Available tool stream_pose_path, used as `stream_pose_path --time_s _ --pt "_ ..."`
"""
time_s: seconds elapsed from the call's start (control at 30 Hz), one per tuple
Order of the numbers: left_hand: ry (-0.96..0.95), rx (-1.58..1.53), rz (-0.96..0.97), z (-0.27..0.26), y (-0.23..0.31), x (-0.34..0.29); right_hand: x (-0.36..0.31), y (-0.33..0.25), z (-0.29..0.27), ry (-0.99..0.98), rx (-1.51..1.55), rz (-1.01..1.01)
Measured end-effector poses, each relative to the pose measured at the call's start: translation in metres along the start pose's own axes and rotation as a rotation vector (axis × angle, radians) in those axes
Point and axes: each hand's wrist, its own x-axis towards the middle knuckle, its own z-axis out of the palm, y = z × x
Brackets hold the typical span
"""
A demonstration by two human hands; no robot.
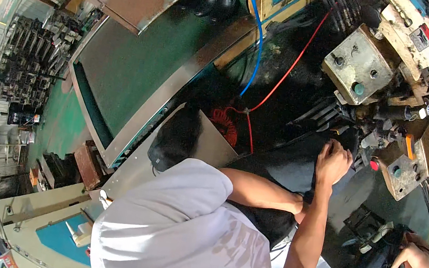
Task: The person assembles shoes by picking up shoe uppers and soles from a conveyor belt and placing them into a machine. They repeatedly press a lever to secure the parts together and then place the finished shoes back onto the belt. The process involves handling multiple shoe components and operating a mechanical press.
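Note:
My right hand (334,163) rests against the dark cloth (294,161) stretched over my bent leg. Its fingers are curled and close together, and whatever they may hold is hidden under them. My left forearm reaches across from the left and passes behind my right forearm. Only a little of my left hand (301,211) shows there, beside the right forearm; its fingers are hidden. Beyond the right hand stands a worn metal control box (360,65) with knobs and a green button.
A blue hose (257,55) and a red coiled hose (224,127) hang ahead. A second control box (404,170) with a red button stands to the right. A metal-edged conveyor bed (138,80) lies to the left. Another person (415,258) bends over at the lower right.

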Motion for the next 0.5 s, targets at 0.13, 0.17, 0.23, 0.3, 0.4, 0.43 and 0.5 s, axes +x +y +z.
stream_pose_path --time_s 0.13,0.17,0.23,0.3,0.4,0.43,0.5 --pt "-0.003 -0.091 -0.037 0.002 -0.010 -0.003 -0.002 -0.003 -0.006 0.015 0.019 -0.004" --pt "0.000 -0.119 -0.046 0.003 -0.013 -0.003 -0.002 -0.004 -0.008 0.020 0.016 -0.010" --pt "-0.005 -0.189 -0.065 0.005 -0.019 -0.005 -0.003 -0.001 -0.008 0.010 0.022 -0.008" --pt "-0.001 -0.268 -0.090 0.007 -0.025 -0.008 -0.004 0.000 -0.008 0.011 0.030 0.000" --pt "0.002 -0.409 -0.129 0.011 -0.034 -0.010 -0.006 0.001 -0.008 0.033 0.050 0.015" --pt "0.004 -0.464 -0.139 0.013 -0.037 -0.011 -0.006 0.001 -0.006 0.041 0.061 0.013" --pt "0.005 -0.568 -0.167 0.014 -0.043 -0.013 -0.008 0.004 -0.007 0.053 0.054 0.016"
